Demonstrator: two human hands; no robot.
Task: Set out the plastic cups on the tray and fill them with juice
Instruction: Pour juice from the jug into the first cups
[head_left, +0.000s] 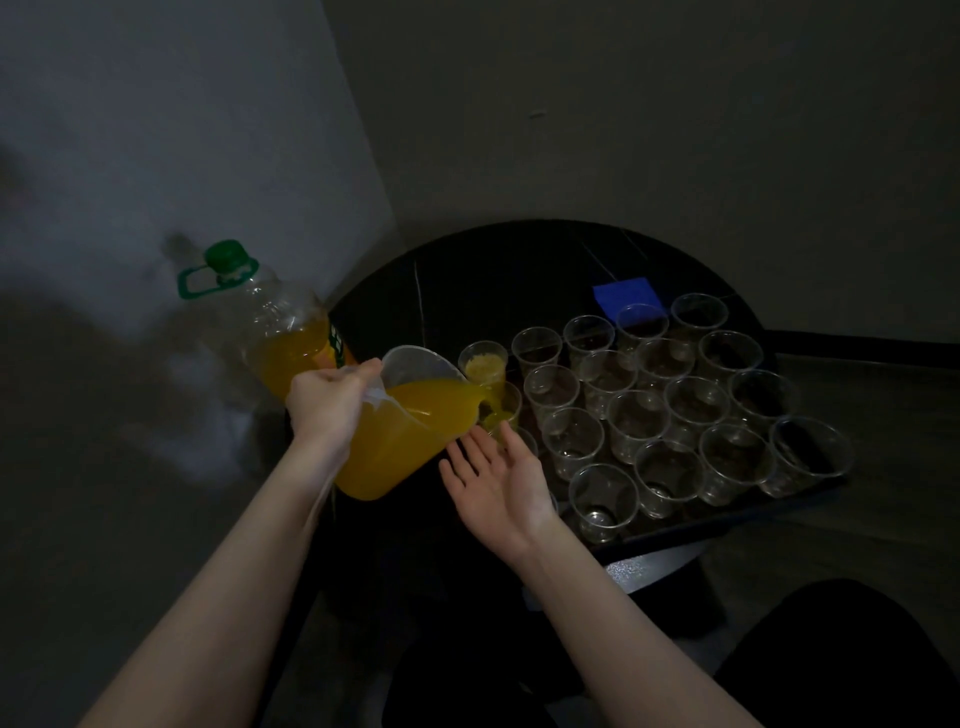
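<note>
Dim domestic room corner, likely a home: bare painted walls (623, 130), small round dark surface (519, 270), wood-look floor (883, 519). No lab or shop fittings.

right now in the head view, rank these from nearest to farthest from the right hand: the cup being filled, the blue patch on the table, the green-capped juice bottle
From the right hand, open with its palm up:
1. Cup being filled, just past the fingertips, under the jug's spout.
2. Juice bottle, off to the left, behind the left hand that grips the jug.
3. Blue patch, at the far side of the table, beyond the cups.
</note>
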